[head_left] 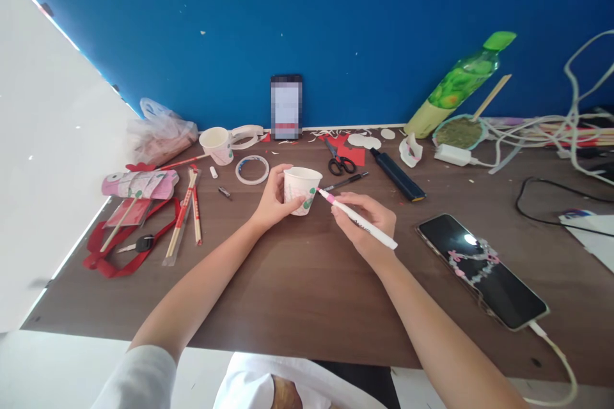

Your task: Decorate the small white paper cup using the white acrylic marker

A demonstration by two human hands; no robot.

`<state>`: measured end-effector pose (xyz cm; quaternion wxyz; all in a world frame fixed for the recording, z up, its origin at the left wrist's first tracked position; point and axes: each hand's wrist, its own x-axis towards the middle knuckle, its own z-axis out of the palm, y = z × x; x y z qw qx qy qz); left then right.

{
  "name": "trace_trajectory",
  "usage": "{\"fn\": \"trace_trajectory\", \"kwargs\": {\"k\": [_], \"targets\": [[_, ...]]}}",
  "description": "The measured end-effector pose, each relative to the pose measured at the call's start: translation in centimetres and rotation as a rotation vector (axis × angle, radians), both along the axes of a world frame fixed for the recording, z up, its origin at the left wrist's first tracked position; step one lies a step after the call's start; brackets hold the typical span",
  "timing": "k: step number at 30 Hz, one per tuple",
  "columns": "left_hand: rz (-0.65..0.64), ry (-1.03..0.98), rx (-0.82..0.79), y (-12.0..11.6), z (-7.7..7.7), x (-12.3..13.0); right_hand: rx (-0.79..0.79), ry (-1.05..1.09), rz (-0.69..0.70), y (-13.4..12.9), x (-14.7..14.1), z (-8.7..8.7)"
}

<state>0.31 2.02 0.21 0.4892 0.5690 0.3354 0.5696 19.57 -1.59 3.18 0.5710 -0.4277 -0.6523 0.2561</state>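
Observation:
A white paper cup with pink and green markings stands near the middle of the brown table. Around its left side wraps my left hand, thumb across the front. My right hand holds a white marker with a pink tip end, pointed at the cup's right side; whether the tip touches the cup I cannot tell. Just behind the marker lie a black pen and black-handled scissors beside red paper scraps.
At left are another paper cup, tape roll, wrapped chopsticks, red ribbon and key. At right lie a charging phone, dark blue case and green bottle. An upright phone leans on the blue partition.

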Motion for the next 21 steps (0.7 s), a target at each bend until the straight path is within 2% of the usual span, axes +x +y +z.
{"fn": "trace_trajectory", "kwargs": {"k": [8, 16, 21], "targets": [[0.022, 0.023, -0.019, -0.14, 0.08, 0.02, 0.130, -0.081, 0.015, 0.33, -0.07, -0.63], [0.043, -0.004, -0.068, -0.48, 0.71, 0.38, 0.149, -0.128, 0.094, 0.52, -0.12, -0.45], [0.044, -0.009, -0.085, -0.52, 0.70, 0.46, 0.159, -0.106, 0.091, 0.54, -0.22, -0.46]]}}
